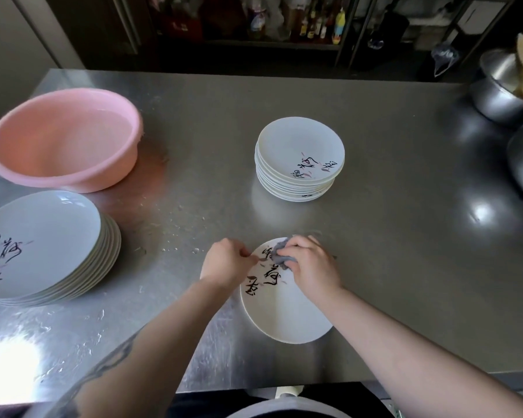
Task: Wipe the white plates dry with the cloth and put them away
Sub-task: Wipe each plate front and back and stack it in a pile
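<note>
A white plate (287, 315) with black brush writing is in front of me over the steel table. My left hand (225, 262) grips its left rim. My right hand (310, 265) holds a bunched grey cloth (280, 254) against the plate's upper face. A stack of several white plates (299, 158) stands on the middle of the table. A second stack of several plates (43, 245) sits at the left.
A pink plastic basin (64, 140) stands at the back left. Metal bowls (504, 86) crowd the right edge. Water drops lie on the steel table (405, 236) near the left stack. Dark shelves with bottles stand behind the table.
</note>
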A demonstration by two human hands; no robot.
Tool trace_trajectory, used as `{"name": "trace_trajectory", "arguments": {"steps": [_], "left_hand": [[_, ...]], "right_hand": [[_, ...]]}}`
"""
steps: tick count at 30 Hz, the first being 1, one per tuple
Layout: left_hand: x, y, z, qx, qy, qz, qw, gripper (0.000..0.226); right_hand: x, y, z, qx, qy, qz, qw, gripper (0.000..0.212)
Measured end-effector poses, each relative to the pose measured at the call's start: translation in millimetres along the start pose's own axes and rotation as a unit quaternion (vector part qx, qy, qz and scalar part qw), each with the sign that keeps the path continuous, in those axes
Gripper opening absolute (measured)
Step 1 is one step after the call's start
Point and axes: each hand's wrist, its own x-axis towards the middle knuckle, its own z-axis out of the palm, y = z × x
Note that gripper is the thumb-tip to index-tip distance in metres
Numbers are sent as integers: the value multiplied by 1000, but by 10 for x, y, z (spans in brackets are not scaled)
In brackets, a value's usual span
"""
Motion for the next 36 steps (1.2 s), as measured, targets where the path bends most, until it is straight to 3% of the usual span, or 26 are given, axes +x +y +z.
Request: {"name": "trace_trajectory", "arguments": {"steps": [4, 6, 10, 12, 14, 18, 23, 26, 29, 36], "left_hand": [[-184, -257, -49, -64, -21, -57, 996, 17], [-223, -280, -63, -15, -56, -40, 998, 18], [-26, -23, -92, 68, 32, 28, 997, 21], [71, 114, -32, 58, 12, 53, 997, 15], [106, 143, 31, 37, -7, 48, 998, 11], [35, -57, -11, 26, 25, 2, 999, 16], [-119, -256, -99, 75, -82, -17, 994, 25], [6, -53, -106, 87, -2, 28, 996, 15], [139, 141, -34, 79, -27, 57, 995, 11], [-30, -124, -50, -6, 29, -17, 999, 12]], "right_hand": [[-44, 175, -105, -29, 52, 19, 998, 26], [-55, 175, -113, -26, 53, 16, 998, 26], [-8, 36, -28, 10, 31, 5, 999, 26], [11, -49, 17, 17, 1, -7, 1000, 27], [22, -73, 30, 15, -12, -11, 1000, 28], [-2, 9, -62, -21, 17, 21, 999, 28], [-61, 3, -80, -19, 24, 30, 999, 27], [-21, -72, -23, 2, 2, 8, 1000, 25], [11, -131, 3, -3, -27, -2, 1000, 26], [-29, 98, -130, -77, 15, 46, 996, 31]]}}
